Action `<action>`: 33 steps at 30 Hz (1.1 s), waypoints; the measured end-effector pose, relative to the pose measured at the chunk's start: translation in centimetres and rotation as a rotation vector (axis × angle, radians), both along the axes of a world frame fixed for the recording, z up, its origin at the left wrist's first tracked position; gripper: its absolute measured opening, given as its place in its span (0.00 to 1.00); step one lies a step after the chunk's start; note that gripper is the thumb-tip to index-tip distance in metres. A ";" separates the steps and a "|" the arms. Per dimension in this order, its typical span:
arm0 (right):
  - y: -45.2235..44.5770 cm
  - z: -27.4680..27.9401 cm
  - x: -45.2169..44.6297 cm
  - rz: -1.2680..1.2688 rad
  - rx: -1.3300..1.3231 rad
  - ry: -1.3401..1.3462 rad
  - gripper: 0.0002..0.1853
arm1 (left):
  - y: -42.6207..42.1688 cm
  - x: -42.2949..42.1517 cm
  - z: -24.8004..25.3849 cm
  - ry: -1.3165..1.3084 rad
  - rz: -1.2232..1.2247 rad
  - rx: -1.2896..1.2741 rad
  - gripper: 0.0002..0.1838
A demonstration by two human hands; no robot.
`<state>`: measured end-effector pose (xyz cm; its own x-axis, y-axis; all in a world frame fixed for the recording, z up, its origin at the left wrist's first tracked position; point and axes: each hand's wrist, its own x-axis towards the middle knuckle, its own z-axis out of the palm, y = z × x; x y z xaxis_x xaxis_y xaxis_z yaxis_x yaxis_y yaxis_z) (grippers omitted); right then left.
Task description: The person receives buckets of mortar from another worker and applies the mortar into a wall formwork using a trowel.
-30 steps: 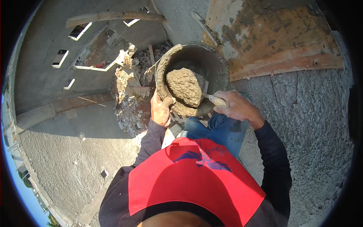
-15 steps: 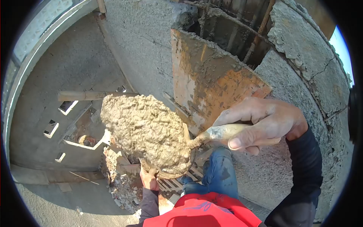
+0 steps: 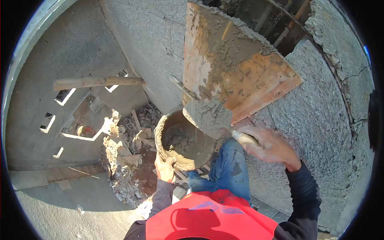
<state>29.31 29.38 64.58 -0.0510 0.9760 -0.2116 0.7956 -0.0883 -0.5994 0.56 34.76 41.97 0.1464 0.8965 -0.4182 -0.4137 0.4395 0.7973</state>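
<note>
My left hand (image 3: 165, 169) grips the lower left rim of a round bucket (image 3: 206, 154) coated in grey mortar. Wet mortar (image 3: 180, 143) lies inside it. My right hand (image 3: 267, 145) is closed round the pale handle of a trowel (image 3: 210, 118). The trowel's blade, smeared with a layer of mortar, is over the bucket's upper right rim; whether they touch I cannot tell. Beyond the blade, a mortar-stained wooden board (image 3: 244, 76) leans across the rough wall, below an opening with metal bars (image 3: 292, 25).
Rubble (image 3: 124, 176) lies below the bucket on the left. A wooden beam (image 3: 96, 82) juts across the left side, near small rectangular wall openings. Rough concrete wall (image 3: 316, 116) rises on the right. My legs in jeans (image 3: 230, 168) are below the bucket.
The large mortar load on the trowel is gone, leaving a thin layer. My right hand and trowel have moved back down to the bucket. The view has shifted, and the bucket's inside shows again.
</note>
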 end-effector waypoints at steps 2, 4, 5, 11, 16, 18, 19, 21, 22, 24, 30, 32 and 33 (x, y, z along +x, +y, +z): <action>0.2 -8.2 -0.7 0.064 -0.017 -0.110 0.13 | 0.0 0.7 0.4 0.082 -0.028 0.049 0.30; 2.2 -14.1 -2.1 0.019 0.008 -0.306 0.13 | 0.2 1.1 0.4 0.151 -0.044 0.124 0.26; 3.1 -16.2 -3.4 -0.030 -0.050 -0.401 0.15 | 0.1 1.0 0.4 0.282 -0.090 0.143 0.26; 3.4 -16.3 -9.4 0.252 0.056 -0.299 0.14 | 1.9 -0.2 0.1 0.366 -0.058 0.220 0.25; 6.4 -20.2 -9.1 0.160 0.380 -0.221 0.11 | 2.9 -0.3 0.0 0.522 -0.198 0.282 0.27; 4.3 -21.3 -9.9 0.241 0.317 -0.173 0.10 | 3.0 -0.1 0.2 0.493 -0.167 0.271 0.27; 4.6 -20.6 -9.0 0.236 0.326 -0.172 0.10 | 3.2 0.1 0.4 0.453 -0.111 0.260 0.27; 4.5 -19.2 -6.5 0.363 0.078 -0.217 0.19 | 3.3 0.1 0.1 0.576 -0.142 0.280 0.28; 4.9 -19.6 -6.4 0.359 0.072 -0.206 0.19 | 2.9 -0.2 -0.1 0.700 -0.185 0.288 0.29; 7.0 -20.9 -5.8 0.072 0.162 -0.154 0.18 | 2.7 0.1 -1.2 0.732 -0.196 0.377 0.32; 5.8 -19.9 -6.8 0.220 0.149 -0.181 0.14 | 2.8 1.3 -1.1 0.785 -0.130 0.472 0.33; 8.6 -18.2 -6.1 0.082 0.261 -0.427 0.13 | 2.5 1.8 -0.9 0.800 -0.110 0.482 0.33; 9.8 -18.7 -5.6 0.074 0.267 -0.429 0.13 | 2.5 2.0 -0.8 0.807 -0.095 0.497 0.33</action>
